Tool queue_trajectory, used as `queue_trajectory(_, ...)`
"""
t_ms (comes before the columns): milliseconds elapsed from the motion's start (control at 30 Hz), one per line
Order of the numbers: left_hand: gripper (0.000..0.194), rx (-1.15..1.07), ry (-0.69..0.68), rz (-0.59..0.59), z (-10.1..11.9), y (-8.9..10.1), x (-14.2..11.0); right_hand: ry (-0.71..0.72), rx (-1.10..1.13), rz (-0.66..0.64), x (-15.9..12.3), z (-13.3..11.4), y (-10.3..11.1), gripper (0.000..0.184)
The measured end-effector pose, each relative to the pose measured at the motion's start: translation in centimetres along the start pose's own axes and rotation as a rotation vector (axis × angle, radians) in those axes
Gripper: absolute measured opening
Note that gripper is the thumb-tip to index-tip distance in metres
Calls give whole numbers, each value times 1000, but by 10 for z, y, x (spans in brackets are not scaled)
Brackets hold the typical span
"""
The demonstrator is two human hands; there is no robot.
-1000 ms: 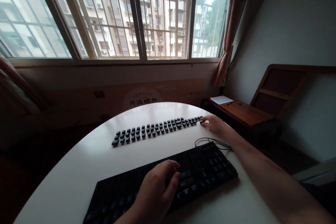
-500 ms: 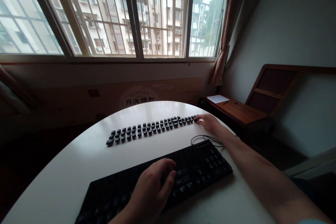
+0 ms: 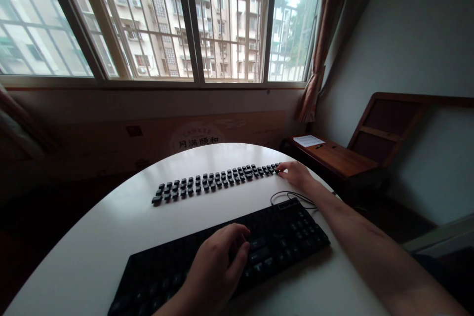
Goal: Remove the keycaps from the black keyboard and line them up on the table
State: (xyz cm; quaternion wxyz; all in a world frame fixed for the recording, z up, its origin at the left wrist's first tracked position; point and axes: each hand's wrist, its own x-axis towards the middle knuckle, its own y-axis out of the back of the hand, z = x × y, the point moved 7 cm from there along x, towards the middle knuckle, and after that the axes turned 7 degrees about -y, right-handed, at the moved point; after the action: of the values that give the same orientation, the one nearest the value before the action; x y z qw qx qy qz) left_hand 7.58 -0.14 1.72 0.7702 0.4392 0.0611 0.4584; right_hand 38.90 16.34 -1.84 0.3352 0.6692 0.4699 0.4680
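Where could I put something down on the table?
The white table looks bare left of the black keyboard and loose keycaps, and in the strip between them. It's crowded at the right, around the right hand and looped cable.

Left hand [image 3: 217, 264]: bare, back broad and smooth, knuckles softly rounded, thumb [image 3: 238, 262] tapering to tip; short stretch of bare left forearm [image 3: 181, 302] behind it. Right hand [image 3: 295, 174]: bare, slim-fingered, narrow at wrist [image 3: 314, 188]. Right forearm [image 3: 365, 237]: long, widening away from wrist, bare past tabletop's [image 3: 85, 247] right edge, faint lengthwise streak along it. Nails too small to make out.
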Motion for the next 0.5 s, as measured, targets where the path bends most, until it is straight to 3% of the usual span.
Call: queue_trajectory(500, 20, 4, -29, 27, 1, 0, -1, -8, -19, 25, 2, -1, -1, 18)
